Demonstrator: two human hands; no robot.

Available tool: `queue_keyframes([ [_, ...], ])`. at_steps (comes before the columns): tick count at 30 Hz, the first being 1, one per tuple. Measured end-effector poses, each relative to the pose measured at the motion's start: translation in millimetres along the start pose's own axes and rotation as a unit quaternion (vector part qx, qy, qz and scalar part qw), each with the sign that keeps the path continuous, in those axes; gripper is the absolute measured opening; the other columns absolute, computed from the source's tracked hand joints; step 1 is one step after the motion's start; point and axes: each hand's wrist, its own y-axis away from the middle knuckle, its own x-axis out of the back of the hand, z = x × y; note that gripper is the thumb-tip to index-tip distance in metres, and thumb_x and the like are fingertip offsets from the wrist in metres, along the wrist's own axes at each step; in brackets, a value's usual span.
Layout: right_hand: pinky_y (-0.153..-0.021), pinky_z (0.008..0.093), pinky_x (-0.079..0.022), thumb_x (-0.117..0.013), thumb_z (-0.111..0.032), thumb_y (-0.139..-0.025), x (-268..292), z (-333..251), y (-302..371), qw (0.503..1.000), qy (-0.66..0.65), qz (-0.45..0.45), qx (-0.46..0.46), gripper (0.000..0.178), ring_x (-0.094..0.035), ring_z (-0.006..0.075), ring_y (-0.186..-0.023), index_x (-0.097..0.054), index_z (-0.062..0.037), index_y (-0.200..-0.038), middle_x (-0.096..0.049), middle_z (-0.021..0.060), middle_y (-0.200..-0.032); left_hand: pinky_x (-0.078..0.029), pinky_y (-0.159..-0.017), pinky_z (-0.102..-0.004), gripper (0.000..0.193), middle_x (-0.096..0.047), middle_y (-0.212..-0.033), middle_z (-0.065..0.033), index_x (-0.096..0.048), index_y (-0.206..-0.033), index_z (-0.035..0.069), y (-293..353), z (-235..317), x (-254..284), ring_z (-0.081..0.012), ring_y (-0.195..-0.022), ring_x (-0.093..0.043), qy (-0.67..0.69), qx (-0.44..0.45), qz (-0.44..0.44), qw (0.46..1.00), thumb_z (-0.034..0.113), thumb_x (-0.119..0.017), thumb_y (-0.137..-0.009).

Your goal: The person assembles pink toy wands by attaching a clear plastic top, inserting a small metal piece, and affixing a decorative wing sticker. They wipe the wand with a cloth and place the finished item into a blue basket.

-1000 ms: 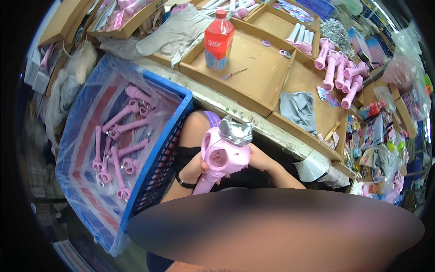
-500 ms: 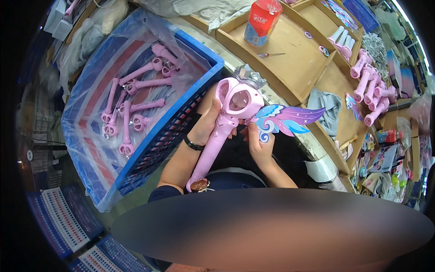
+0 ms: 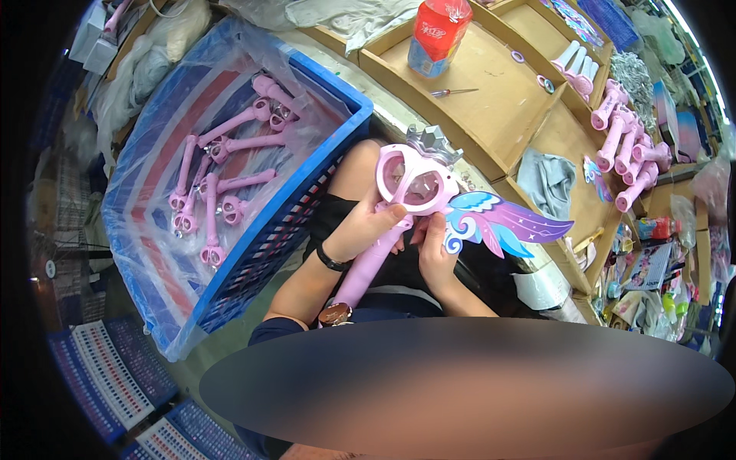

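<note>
A pink toy wand [image 3: 365,267] slants across my lap, with a clear round window in its head and a silver crown on top. My left hand [image 3: 373,228] wraps the neck of the wand just below the head, thumb across the front. Close beside it, my right hand [image 3: 435,257] pinches the root of a purple and blue wing-shaped piece [image 3: 498,222] against the side of the wand's neck. Whether the wing is fastened there I cannot tell, as my fingers cover the joint. The wand's lower end reaches my dark clothing.
A blue plastic crate [image 3: 337,146] lined with clear film holds several pink wands on the left. Cardboard trays [image 3: 491,100] on the right hold a red-labelled bottle [image 3: 438,38], a screwdriver [image 3: 454,93], a grey cloth [image 3: 547,182] and another wing piece [image 3: 596,178]. Several wand parts [image 3: 629,146] lie piled beyond.
The wand's head has turned and shifted slightly right, showing more of its round window. The wing has swung lower and further right. Both hands keep their hold.
</note>
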Motion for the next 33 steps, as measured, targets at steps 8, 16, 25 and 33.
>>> queue_keyframes([
  [8, -0.046, 0.0224, -0.032, -0.04, -0.027, -0.099, 15, -15, -13, 0.991, 0.006, -0.124, -0.04, 0.03, -0.042, 0.0081, -0.049, -0.052, -0.0047, -0.082, -0.049, 0.001, -0.061, -0.05, -0.047, -0.0247, 0.064, -0.057, -0.087, -0.01, -0.031, -0.128, 0.004, 4, 1, 9, -0.0156, -0.056, -0.059, 0.028, -0.002, 0.007, 1.0, 0.042, -0.06, -0.085],
  [16, -0.042, 0.0203, -0.028, -0.043, -0.029, -0.097, 24, -24, -7, 0.986, -0.043, -0.123, -0.1, 0.033, -0.04, 0.0064, -0.043, -0.053, -0.0064, -0.076, -0.047, -0.0003, -0.055, -0.05, -0.046, -0.0234, 0.061, -0.059, -0.084, -0.0115, -0.037, -0.12, 0.0, 4, 6, 13, -0.0141, -0.054, -0.059, 0.039, -0.019, -0.005, 0.999, 0.048, -0.055, -0.087],
  [25, -0.043, 0.0219, -0.029, -0.036, -0.026, -0.1, -2, -2, 1, 0.999, -0.031, 0.006, -0.007, 0.036, -0.04, 0.008, -0.047, -0.049, -0.005, -0.073, -0.043, 0.0002, -0.055, -0.051, -0.047, -0.0238, 0.061, -0.056, -0.087, -0.0087, -0.03, -0.128, 0.003, 4, -2, -1, -0.0135, -0.056, -0.059, 0.01, 0.014, 0.0, 1.0, 0.04, -0.057, -0.088],
  [33, -0.043, 0.0218, -0.03, -0.043, -0.03, -0.097, 36, -26, -29, 0.948, -0.076, -0.196, -0.239, 0.036, -0.04, 0.0064, -0.045, -0.051, -0.0059, -0.071, -0.048, 0.0, -0.054, -0.052, -0.059, -0.0238, 0.059, -0.057, -0.096, -0.0089, -0.029, -0.133, 0.002, 3, 3, 24, -0.0124, -0.066, -0.06, 0.007, -0.016, 0.053, 0.998, 0.041, -0.048, -0.093],
])
